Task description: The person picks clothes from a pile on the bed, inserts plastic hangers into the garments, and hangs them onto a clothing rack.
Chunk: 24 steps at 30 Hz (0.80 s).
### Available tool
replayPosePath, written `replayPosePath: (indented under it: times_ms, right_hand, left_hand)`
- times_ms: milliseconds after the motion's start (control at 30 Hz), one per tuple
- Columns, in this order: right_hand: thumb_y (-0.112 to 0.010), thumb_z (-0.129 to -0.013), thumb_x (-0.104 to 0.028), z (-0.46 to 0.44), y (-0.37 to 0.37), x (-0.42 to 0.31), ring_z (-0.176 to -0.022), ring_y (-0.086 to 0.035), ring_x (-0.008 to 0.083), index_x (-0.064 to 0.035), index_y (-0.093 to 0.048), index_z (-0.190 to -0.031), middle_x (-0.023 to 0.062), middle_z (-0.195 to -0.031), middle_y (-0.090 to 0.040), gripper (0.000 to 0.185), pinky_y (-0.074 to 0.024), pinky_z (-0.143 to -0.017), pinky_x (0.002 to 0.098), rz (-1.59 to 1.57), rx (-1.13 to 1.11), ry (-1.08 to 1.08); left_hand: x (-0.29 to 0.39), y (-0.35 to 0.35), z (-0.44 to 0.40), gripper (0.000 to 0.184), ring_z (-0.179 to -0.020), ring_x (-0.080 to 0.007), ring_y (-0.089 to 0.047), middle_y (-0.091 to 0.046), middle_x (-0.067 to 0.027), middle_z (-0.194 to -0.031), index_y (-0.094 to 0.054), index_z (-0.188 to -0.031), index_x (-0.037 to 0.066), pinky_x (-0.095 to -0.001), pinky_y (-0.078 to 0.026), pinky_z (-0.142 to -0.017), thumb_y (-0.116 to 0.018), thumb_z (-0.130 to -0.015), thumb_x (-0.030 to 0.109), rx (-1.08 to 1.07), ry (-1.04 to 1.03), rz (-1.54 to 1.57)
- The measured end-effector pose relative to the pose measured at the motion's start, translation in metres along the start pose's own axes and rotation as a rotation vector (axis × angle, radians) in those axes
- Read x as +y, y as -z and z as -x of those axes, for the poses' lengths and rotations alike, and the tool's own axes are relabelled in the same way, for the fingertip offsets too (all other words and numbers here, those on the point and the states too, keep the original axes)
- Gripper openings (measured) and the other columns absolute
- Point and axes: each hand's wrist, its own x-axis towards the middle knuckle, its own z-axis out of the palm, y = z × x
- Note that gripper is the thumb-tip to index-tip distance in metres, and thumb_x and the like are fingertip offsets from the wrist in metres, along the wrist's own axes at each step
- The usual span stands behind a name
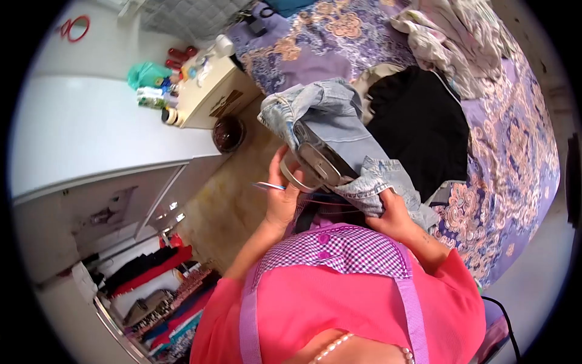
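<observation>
My left hand is closed around the light curved band of a grey object with a rounded, glossy body and a dark strip beside it; I cannot make out its kind. A thin pale strip sticks out past these fingers. My right hand grips the near edge of a faded light-blue denim garment, its thumb on top of the cloth. The denim hangs bunched in front of me and wraps partly around the grey object. Just beyond lies a black garment on the bed.
A purple floral bedspread covers the bed, with a crumpled pale cloth at its far right. At left stand a white cabinet, a cream bedside unit bearing small items, and a dark round bin. An open drawer holds folded clothes.
</observation>
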Motion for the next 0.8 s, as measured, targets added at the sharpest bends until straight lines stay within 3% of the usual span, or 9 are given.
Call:
replayPosePath:
  times_ms: [33,133,167,200,267,367,533,667,800]
  right_hand:
    - [-0.064,-0.058,-0.008,0.001,0.000,-0.009,-0.085,-0.058,0.0375,0.0013,-0.051,-0.100,0.0231,-0.088,-0.058,0.045,-0.0461,-0.072,0.0377,0.022,-0.053,0.004]
    - [-0.063,-0.059,-0.005,-0.003,-0.001,-0.039,-0.084,-0.060,0.0313,0.0019,-0.052,-0.103,0.0207,-0.088,-0.060,0.046,-0.0457,-0.074,0.0332,-0.135,-0.152,0.139]
    - [-0.061,-0.060,-0.004,-0.004,0.000,-0.045,-0.084,-0.060,0.0224,0.0019,-0.051,-0.108,0.0183,-0.090,-0.060,0.049,-0.0447,-0.074,0.0295,-0.145,-0.236,0.122]
    - [-0.061,-0.061,-0.004,-0.003,-0.005,-0.050,-0.087,-0.057,0.0163,0.0025,-0.050,-0.110,0.0138,-0.093,-0.061,0.050,-0.0434,-0.077,0.0275,-0.216,-0.318,0.045]
    - [-0.062,-0.062,-0.003,-0.004,-0.011,-0.074,-0.090,-0.054,0.0138,0.0033,-0.048,-0.113,0.0081,-0.098,-0.060,0.053,-0.0416,-0.081,0.0260,-0.277,-0.432,0.091]
    - [-0.062,-0.061,-0.001,-0.001,-0.029,-0.099,-0.093,-0.053,0.0123,0.0036,-0.048,-0.116,0.0043,-0.103,-0.058,0.057,-0.0398,-0.084,0.0253,-0.417,-0.555,0.051]
    - [-0.069,-0.061,-0.006,0.004,-0.080,-0.156,-0.097,-0.051,0.0100,0.0004,-0.048,-0.117,0.0022,-0.105,-0.057,0.061,-0.0381,-0.088,0.0260,-0.532,-0.470,0.126]
    - [-0.069,-0.060,-0.013,0.003,-0.146,-0.192,-0.099,-0.050,0.0137,0.0006,-0.045,-0.119,0.0043,-0.108,-0.055,0.066,-0.0361,-0.090,0.0276,-0.520,-0.396,0.173]
    - [-0.066,-0.063,-0.006,0.021,-0.203,-0.227,-0.098,-0.051,0.0130,0.0019,-0.044,-0.119,0.0044,-0.108,-0.055,0.061,-0.0370,-0.088,0.0260,-0.442,-0.523,0.211]
  left_hand:
    - [0.007,0.009,0.006,0.059,-0.085,-0.0109,-0.054,-0.053,-0.0091,-0.110,-0.023,-0.133,0.006,-0.0186,-0.044,-0.067,-0.056,-0.087,0.023,0.021,-0.011,0.055]
    - [0.022,0.049,0.030,0.057,-0.065,-0.0034,-0.046,-0.056,-0.0039,-0.098,-0.026,-0.132,0.007,-0.0141,-0.034,-0.052,-0.056,-0.087,0.023,0.153,-0.112,0.000]
    - [0.027,0.054,0.035,0.055,-0.058,-0.0013,-0.036,-0.056,0.0002,-0.087,-0.027,-0.131,0.008,-0.0149,-0.025,-0.048,-0.057,-0.087,0.023,0.273,-0.197,-0.016]
    - [0.033,0.068,0.044,0.056,-0.057,-0.0020,-0.037,-0.054,0.0012,-0.083,-0.027,-0.131,0.008,-0.0150,-0.026,-0.048,-0.058,-0.086,0.021,0.319,-0.225,-0.005]
    - [0.048,0.093,0.063,0.055,-0.057,-0.0022,-0.038,-0.052,0.0021,-0.079,-0.030,-0.130,0.008,-0.0153,-0.027,-0.048,-0.059,-0.085,0.019,0.402,-0.302,-0.009]
    - [0.063,0.138,0.107,0.052,-0.058,-0.0022,-0.041,-0.055,0.0011,-0.074,-0.034,-0.130,0.009,-0.0158,-0.029,-0.049,-0.059,-0.085,0.017,0.490,-0.415,-0.122]
    - [0.062,0.197,0.198,0.038,-0.055,-0.0016,-0.041,-0.054,0.0016,-0.069,-0.045,-0.120,0.004,-0.0153,-0.028,-0.046,-0.057,-0.087,0.017,0.726,-0.551,-0.055]
    - [0.048,0.229,0.270,0.020,-0.053,-0.0031,-0.040,-0.046,0.0033,-0.062,-0.058,-0.098,0.002,-0.0166,-0.029,-0.046,-0.054,-0.089,0.019,0.704,-0.431,0.015]
    - [0.035,0.256,0.331,0.020,-0.053,-0.0030,-0.038,-0.046,0.0044,-0.062,-0.058,-0.096,0.001,-0.0170,-0.029,-0.047,-0.054,-0.089,0.019,0.702,-0.387,-0.015]
